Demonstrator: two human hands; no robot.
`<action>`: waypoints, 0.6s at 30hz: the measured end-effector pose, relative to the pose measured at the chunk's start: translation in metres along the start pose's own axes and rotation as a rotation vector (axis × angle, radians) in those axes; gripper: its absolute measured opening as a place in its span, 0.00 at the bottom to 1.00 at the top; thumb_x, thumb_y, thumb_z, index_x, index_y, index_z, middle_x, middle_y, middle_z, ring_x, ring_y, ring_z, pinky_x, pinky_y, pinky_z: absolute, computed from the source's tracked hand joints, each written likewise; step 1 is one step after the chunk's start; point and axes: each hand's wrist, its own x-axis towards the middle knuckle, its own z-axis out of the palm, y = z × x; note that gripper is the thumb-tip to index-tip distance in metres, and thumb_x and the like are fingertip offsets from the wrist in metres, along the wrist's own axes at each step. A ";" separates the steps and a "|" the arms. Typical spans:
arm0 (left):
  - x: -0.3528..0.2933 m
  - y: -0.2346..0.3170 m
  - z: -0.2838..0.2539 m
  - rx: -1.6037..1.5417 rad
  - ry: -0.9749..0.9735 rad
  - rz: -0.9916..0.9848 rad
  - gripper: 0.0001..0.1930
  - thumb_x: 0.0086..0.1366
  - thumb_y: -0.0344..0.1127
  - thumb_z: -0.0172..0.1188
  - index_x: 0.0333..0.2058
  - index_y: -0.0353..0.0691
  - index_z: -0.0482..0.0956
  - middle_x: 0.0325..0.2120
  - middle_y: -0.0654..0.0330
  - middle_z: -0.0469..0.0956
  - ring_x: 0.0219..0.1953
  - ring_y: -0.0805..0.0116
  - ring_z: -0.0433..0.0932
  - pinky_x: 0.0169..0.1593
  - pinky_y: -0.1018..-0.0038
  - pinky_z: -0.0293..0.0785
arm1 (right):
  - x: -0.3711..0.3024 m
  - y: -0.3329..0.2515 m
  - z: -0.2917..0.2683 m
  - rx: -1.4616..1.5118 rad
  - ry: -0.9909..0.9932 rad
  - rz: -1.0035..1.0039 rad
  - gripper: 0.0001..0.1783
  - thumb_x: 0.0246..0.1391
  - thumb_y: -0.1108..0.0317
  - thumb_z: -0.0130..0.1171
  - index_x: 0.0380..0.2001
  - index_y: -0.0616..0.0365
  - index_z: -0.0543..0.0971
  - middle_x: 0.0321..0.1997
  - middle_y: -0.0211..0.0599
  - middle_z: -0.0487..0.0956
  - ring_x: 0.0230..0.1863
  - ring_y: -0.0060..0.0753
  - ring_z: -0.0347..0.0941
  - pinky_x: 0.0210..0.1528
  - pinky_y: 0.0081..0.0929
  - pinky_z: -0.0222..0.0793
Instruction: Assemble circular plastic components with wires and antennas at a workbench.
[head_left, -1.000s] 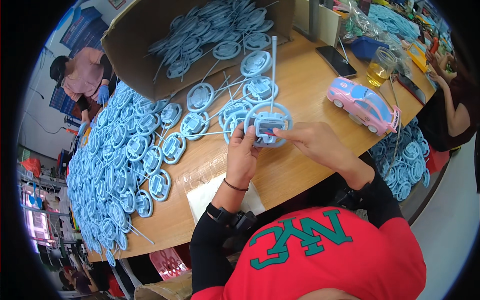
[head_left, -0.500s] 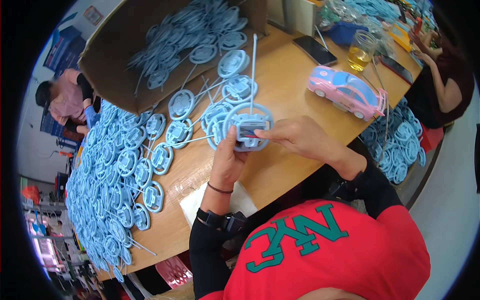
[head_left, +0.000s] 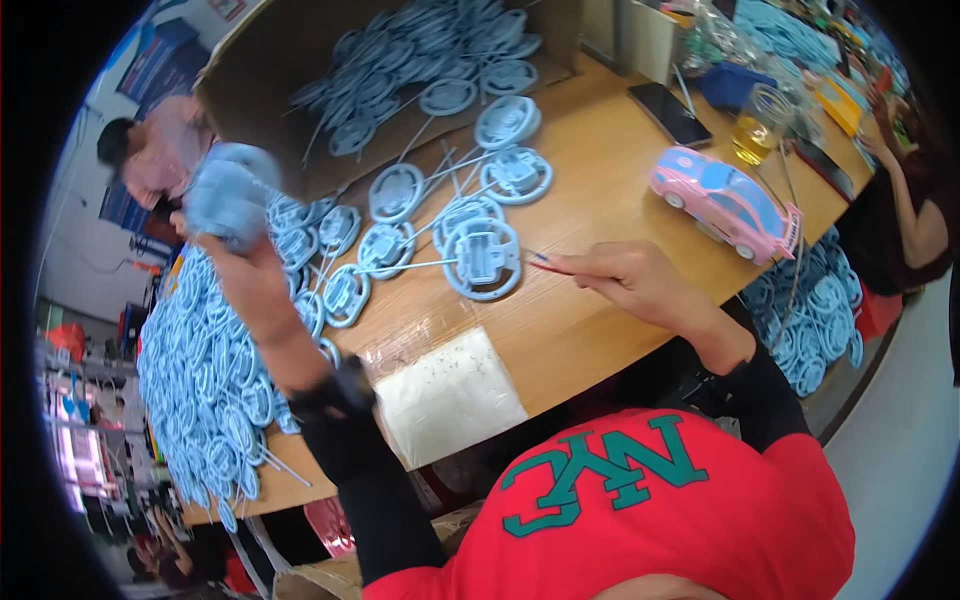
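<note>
My left hand [head_left: 245, 270], smeared by motion, is raised over the left heap and closed on a light blue plastic wheel-shaped part [head_left: 232, 195], also blurred. In my right hand [head_left: 630, 280], thumb and fingers pinch a thin red tool [head_left: 558, 266] whose narrow dark end points left. Just beyond that end, a light blue wheel-shaped part [head_left: 484, 258] with a long thin rod lies on the wooden table [head_left: 570, 330]; the tool is apart from it. Several similar parts [head_left: 395, 192] lie behind it with their rods crossing.
A big heap of blue parts [head_left: 200, 380] covers the table's left side. Behind stands a cardboard box [head_left: 250, 90] holding more. To the right are a pink toy car [head_left: 725, 200], a phone [head_left: 670, 112] and a cup of yellow liquid [head_left: 760, 125]. Co-workers sit at left and right.
My left hand has swung up and left with a wheel-shaped part from in front of me. My right hand, still holding the red tool, has drawn away to the right.
</note>
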 end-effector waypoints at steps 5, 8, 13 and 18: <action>0.095 -0.029 -0.029 -0.633 -0.163 -0.113 0.25 0.64 0.39 0.55 0.56 0.33 0.64 0.56 0.47 0.68 0.61 0.58 0.65 0.62 0.64 0.63 | 0.001 -0.004 -0.004 0.032 -0.007 0.053 0.20 0.54 0.72 0.57 0.51 0.49 0.78 0.29 0.40 0.79 0.29 0.40 0.75 0.33 0.32 0.70; 0.066 -0.097 0.034 0.240 -0.625 0.069 0.21 0.57 0.38 0.61 0.49 0.36 0.75 0.53 0.51 0.72 0.53 0.59 0.71 0.57 0.67 0.69 | 0.001 -0.001 -0.005 0.044 -0.026 0.071 0.20 0.54 0.72 0.57 0.51 0.50 0.78 0.29 0.41 0.79 0.30 0.40 0.76 0.34 0.31 0.70; -0.020 -0.127 0.109 0.803 -0.844 0.334 0.31 0.53 0.44 0.61 0.55 0.38 0.70 0.59 0.47 0.66 0.60 0.45 0.64 0.61 0.56 0.63 | -0.004 0.002 -0.011 0.045 -0.020 0.073 0.19 0.53 0.72 0.57 0.50 0.51 0.79 0.28 0.41 0.79 0.29 0.39 0.76 0.34 0.31 0.70; -0.023 -0.133 0.102 0.805 -0.735 0.218 0.22 0.59 0.40 0.55 0.52 0.41 0.73 0.52 0.47 0.72 0.52 0.45 0.72 0.54 0.58 0.70 | -0.007 0.004 -0.010 0.041 -0.005 0.079 0.19 0.53 0.72 0.58 0.50 0.51 0.79 0.27 0.40 0.78 0.28 0.40 0.75 0.33 0.31 0.70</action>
